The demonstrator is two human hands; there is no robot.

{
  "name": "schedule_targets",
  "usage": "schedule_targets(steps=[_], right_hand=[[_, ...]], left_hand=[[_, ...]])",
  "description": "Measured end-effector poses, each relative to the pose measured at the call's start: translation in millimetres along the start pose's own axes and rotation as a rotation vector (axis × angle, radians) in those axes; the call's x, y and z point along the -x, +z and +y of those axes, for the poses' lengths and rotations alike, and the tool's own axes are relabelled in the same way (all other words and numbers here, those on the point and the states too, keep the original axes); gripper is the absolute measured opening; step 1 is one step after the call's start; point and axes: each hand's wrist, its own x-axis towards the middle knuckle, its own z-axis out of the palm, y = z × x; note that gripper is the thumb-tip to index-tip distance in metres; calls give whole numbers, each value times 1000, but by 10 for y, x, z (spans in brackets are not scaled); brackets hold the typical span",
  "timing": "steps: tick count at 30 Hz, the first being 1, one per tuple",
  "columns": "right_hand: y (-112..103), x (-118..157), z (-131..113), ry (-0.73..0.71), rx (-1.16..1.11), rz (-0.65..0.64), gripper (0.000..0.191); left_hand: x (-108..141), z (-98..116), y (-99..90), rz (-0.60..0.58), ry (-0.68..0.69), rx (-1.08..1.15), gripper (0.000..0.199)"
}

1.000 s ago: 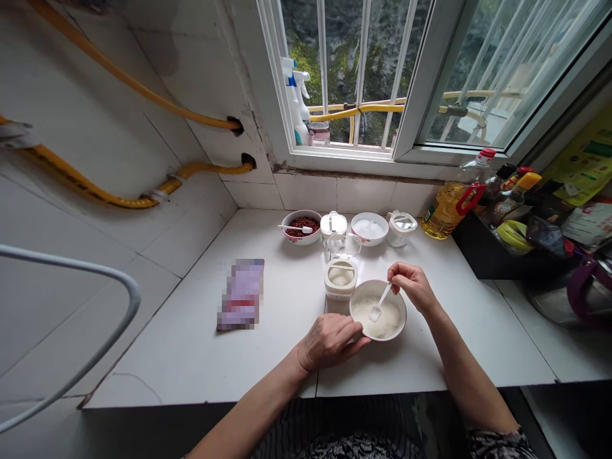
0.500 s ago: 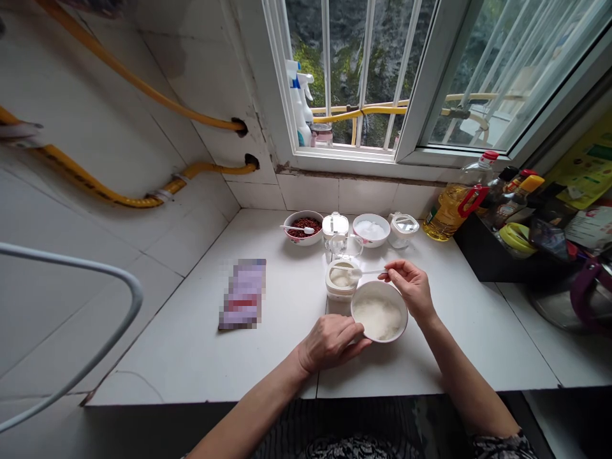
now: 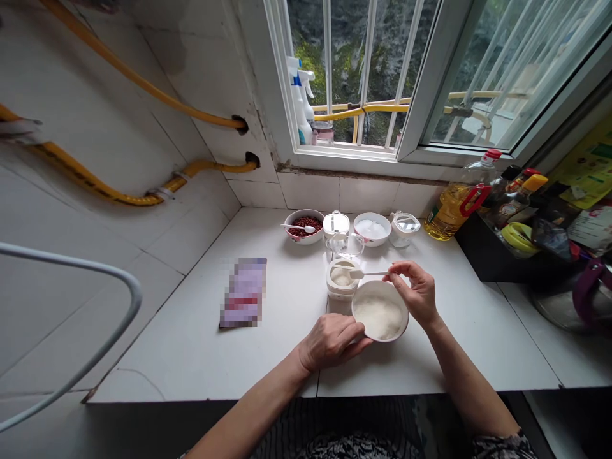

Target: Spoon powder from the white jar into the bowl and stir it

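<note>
1. White tiled countertop (image 3: 182, 360) is stretching across the scene, and patterned clothing (image 3: 358, 444) is showing at its near edge.
2. Nearest on the surface, the left hand (image 3: 335, 338) is grasping the near bowl (image 3: 380, 290), fingers and thumb closing on its near-left rim.
3. That bowl is sitting right of centre on the counter, and pale powder (image 3: 381, 317) is filling its bottom.
4. Over to the right hand (image 3: 415, 294): its thumb and fingertips are pinching the handle end of a white spoon (image 3: 375, 274), which is lying nearly level beyond the bowl.
5. Just left of and beyond the bowl, an open jar (image 3: 342, 292) is standing upright; the spoon's head is hovering by the right part of its mouth, though whether it's touching, I can't tell. Its clear lid (image 3: 348, 245) is tipping up on the far side.
6. Well to the left, a blurred purple packet (image 3: 245, 296) is lying flat.
7. Farther back, a bowl of dark red bits (image 3: 301, 240), a white-lidded jar (image 3: 336, 224), a bowl of white grains (image 3: 374, 242) and a clear-lidded jar (image 3: 405, 224) are forming a row, left to right.
8. Far right, an oil bottle (image 3: 442, 215) is standing; farthest off, spray bottles (image 3: 305, 108) are standing by the window bars (image 3: 367, 70).
</note>
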Motion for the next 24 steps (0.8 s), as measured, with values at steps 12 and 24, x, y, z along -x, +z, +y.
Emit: schedule_targets(steps=[12, 24], right_hand=[[-6, -4, -62, -20, 169, -389, 16], [-112, -97, -33, 394, -85, -190, 9]], left_hand=[[-1, 1, -10, -8, -2, 6, 20], [2, 4, -6, -4, -5, 8, 17]])
